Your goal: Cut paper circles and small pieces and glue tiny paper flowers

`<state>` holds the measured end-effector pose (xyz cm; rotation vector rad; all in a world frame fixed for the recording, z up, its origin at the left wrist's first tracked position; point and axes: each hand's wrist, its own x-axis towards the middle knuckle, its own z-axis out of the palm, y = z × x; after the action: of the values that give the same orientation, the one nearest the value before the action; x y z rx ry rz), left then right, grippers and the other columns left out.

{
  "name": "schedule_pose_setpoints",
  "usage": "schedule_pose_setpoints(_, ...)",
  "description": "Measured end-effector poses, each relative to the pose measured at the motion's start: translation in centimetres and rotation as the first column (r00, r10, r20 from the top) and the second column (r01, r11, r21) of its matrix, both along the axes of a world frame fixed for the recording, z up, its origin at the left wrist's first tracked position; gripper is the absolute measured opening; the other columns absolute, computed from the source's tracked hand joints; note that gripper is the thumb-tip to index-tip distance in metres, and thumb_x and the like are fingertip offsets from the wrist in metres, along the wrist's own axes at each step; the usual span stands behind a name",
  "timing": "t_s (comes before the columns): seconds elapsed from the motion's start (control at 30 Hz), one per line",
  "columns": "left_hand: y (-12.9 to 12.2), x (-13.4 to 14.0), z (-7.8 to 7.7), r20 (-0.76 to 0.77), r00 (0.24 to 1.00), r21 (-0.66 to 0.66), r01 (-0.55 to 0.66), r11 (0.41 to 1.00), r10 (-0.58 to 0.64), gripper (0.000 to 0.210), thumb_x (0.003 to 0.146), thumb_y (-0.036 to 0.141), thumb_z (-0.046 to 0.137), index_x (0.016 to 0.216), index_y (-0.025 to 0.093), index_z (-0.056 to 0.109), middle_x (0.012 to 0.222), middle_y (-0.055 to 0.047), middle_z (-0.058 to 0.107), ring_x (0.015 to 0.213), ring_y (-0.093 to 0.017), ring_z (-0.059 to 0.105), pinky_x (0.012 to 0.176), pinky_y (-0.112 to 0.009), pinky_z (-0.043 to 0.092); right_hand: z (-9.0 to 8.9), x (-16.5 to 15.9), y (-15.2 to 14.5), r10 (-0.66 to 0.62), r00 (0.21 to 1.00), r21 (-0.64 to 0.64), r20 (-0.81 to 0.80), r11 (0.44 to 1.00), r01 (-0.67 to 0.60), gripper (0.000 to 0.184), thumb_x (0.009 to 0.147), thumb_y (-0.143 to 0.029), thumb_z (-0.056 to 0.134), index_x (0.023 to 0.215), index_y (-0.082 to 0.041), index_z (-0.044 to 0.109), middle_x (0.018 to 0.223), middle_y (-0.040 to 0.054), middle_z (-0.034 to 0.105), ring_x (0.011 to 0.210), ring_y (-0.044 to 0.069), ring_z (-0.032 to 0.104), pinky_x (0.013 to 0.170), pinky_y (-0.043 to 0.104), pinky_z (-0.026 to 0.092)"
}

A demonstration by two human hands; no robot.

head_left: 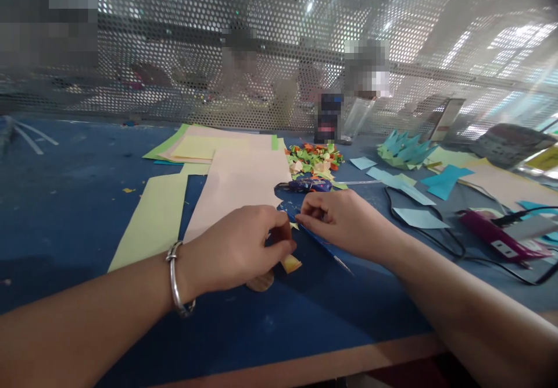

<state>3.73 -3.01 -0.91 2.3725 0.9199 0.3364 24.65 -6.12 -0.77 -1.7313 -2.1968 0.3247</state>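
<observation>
My left hand [238, 251], with a silver bangle at the wrist, is closed, thumb and finger pinched together. A small folded piece of yellow paper [291, 264] shows just under its fingertips and appears held there. Beside it my right hand [342, 218] is curled, thumb against the fingers; what it holds, if anything, is too small to make out. A tiny pale scrap [294, 225] lies between the hands. Under the right hand lies a slim blue pen-like tool [325, 245]. A dark blue-handled tool [309, 185] rests just beyond. A round brownish object [260, 281] is partly hidden below my left hand.
Pale pink paper [244, 187], a green sheet [152, 219] and stacked sheets lie left. Colourful paper scraps [316, 160] are heaped behind. Right are a blue spiky paper piece [405, 149], a purple power strip [501, 235] and cables. A perforated metal screen [279, 74] stands behind.
</observation>
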Motion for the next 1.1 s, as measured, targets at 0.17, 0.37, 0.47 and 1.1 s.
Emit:
schedule_pose_setpoints(0.17, -0.6, -0.1, -0.1, -0.068, 0.997, -0.06, 0.027, 0.998, -0.031, 0.021, 0.085, 0.042, 0.065, 0.082, 0.022, 0.07, 0.078, -0.004, 0.067, 0.066, -0.019, 0.061, 0.056, -0.029, 0.037, 0.1, -0.1, 0.0, -0.003, 1.0, 0.004, 0.004, 1.0, 0.003, 0.019, 0.092, -0.035, 0.06, 0.081, -0.021, 0.066, 0.067, -0.0012, 0.065, 0.06, 0.013, 0.055, 0.054, 0.024, 0.03)
schedule_pose_setpoints(0.37, -1.4, 0.3, 0.2, -0.062, 0.993, 0.053, 0.105, 0.993, -0.102, 0.011, 0.08, 0.03, 0.066, 0.086, 0.021, 0.066, 0.082, -0.003, 0.065, 0.073, -0.02, 0.058, 0.06, -0.03, 0.037, 0.1, 0.0, 0.0, 0.004, 1.0, 0.014, -0.002, 1.0, -0.004, 0.018, 0.091, -0.034, 0.06, 0.08, -0.021, 0.065, 0.067, -0.0015, 0.065, 0.06, 0.013, 0.055, 0.054, 0.025, 0.031)
schedule_pose_setpoints(0.47, -1.9, 0.4, -0.1, -0.021, 0.989, 0.051, 0.148, 0.988, -0.147, 0.013, 0.082, 0.025, 0.062, 0.094, 0.022, 0.065, 0.083, -0.002, 0.064, 0.078, -0.021, 0.058, 0.062, -0.03, 0.037, 0.0, -0.1, 0.1, 0.013, 1.0, 0.01, -0.013, 1.0, -0.013, 0.017, 0.091, -0.033, 0.06, 0.08, -0.021, 0.066, 0.067, -0.0015, 0.066, 0.06, 0.013, 0.055, 0.055, 0.025, 0.031)
schedule_pose_setpoints(1.1, 1.3, 1.0, -1.2, 0.561, 0.757, -0.512, 0.0, 0.859, 0.334, 0.011, 0.084, 0.027, 0.07, 0.089, 0.018, 0.066, 0.082, -0.001, 0.066, 0.073, -0.014, 0.064, 0.076, -0.032, 0.056, 0.2, -0.2, -0.3, 0.075, 0.924, 0.14, -0.376, 0.99, -0.024, 0.025, 0.096, -0.037, 0.057, 0.081, -0.019, 0.066, 0.062, -0.0033, 0.057, 0.051, 0.009, 0.047, 0.049, 0.023, 0.031)
